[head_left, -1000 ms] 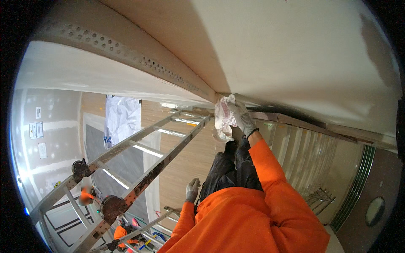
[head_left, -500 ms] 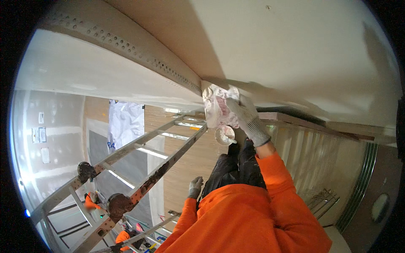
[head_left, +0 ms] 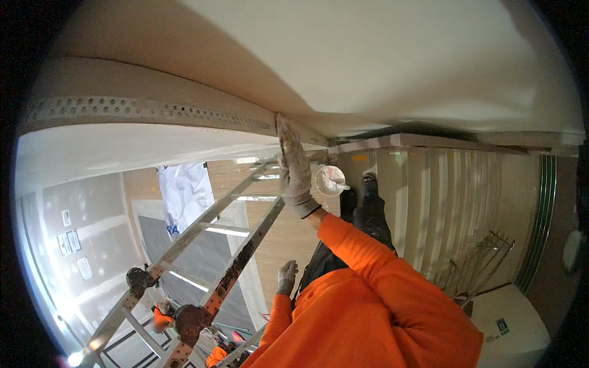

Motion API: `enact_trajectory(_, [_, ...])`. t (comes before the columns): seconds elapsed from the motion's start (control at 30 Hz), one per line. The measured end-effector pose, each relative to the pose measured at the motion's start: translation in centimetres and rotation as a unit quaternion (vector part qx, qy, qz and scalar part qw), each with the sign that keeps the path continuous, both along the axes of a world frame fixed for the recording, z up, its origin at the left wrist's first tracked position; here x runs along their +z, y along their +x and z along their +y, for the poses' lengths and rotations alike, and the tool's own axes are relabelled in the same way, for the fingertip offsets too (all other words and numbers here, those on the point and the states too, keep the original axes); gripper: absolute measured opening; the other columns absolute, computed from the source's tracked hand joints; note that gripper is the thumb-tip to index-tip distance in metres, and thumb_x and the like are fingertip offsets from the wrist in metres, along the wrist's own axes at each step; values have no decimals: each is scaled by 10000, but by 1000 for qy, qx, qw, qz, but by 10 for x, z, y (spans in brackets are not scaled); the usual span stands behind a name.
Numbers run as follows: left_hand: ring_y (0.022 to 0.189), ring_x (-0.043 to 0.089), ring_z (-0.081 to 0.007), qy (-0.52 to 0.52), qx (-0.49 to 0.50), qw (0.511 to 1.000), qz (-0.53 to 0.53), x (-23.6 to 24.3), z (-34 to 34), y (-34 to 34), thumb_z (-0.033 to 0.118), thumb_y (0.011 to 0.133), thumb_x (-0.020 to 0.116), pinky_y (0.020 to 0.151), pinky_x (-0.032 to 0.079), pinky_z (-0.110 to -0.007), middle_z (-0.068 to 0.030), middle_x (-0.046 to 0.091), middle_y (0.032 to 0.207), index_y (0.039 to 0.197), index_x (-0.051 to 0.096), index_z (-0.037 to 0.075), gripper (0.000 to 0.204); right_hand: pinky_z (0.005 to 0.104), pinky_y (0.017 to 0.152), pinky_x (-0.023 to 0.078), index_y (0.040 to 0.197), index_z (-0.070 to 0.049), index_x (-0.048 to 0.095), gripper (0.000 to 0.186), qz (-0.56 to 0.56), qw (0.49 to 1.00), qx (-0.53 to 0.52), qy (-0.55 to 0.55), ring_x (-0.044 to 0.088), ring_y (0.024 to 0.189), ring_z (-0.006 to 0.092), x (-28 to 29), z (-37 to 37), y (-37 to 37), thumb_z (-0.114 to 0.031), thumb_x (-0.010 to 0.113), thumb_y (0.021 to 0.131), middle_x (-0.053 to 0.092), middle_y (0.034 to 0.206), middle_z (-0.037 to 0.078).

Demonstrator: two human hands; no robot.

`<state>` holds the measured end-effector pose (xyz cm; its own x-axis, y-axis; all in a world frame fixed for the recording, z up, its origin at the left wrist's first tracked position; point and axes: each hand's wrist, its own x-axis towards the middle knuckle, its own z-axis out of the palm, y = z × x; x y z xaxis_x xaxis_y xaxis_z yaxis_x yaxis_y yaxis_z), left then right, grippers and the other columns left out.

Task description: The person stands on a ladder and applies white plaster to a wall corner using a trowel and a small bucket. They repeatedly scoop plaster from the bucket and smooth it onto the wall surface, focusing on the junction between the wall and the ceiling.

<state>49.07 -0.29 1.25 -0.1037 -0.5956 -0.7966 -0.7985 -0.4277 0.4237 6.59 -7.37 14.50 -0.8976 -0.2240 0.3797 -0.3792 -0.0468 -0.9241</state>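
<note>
My right hand (head_left: 296, 168), in a grey glove stained with whitish compound, is raised with its fingers stretched out and together. The fingertips meet the end of a perforated corner strip (head_left: 153, 109) along the wall's edge. No held thing shows in it; its palm side is hidden. Low by my left thigh hangs my left hand (head_left: 286, 277), also gloved, its fingers loosely curled around nothing visible. Below and right of the raised hand, by my feet, stands a round white bucket (head_left: 318, 182) holding pinkish-white material and a tool with a pale handle.
A paint-stained ladder (head_left: 239, 260) leans across the left side. White sheeting (head_left: 183, 190) hangs beyond it. People in orange (head_left: 162, 318) are at the lower left. A ledge (head_left: 429, 141) runs right of the corner, and metal rods (head_left: 485, 257) lie at the right.
My right hand has moved left, from the crumpled pinkish-white sheet to the corner strip. That sheet is no longer visible. My left hand stays low; the view has shifted.
</note>
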Motion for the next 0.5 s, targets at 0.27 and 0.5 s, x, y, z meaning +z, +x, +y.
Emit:
enact_trajectory(0.27, [782,639,-141,17,-2,999,30,-1,-7,6,303,965,619,665,480,-288,-56,707,964,1187,686,37,353,438,1099,400,1438,-35,469,485,15,987,130,87,458,1358,394,18,74,19,-64,545,960,485,1450,224])
enact_trajectory(0.5, [812,660,-145,-23,10,999,41,15,-17,-29,298,964,607,676,486,-287,-70,720,983,1206,681,40,361,436,788,489,1138,10,586,333,-138,947,126,260,641,910,392,-100,78,-77,-293,511,1023,661,975,252])
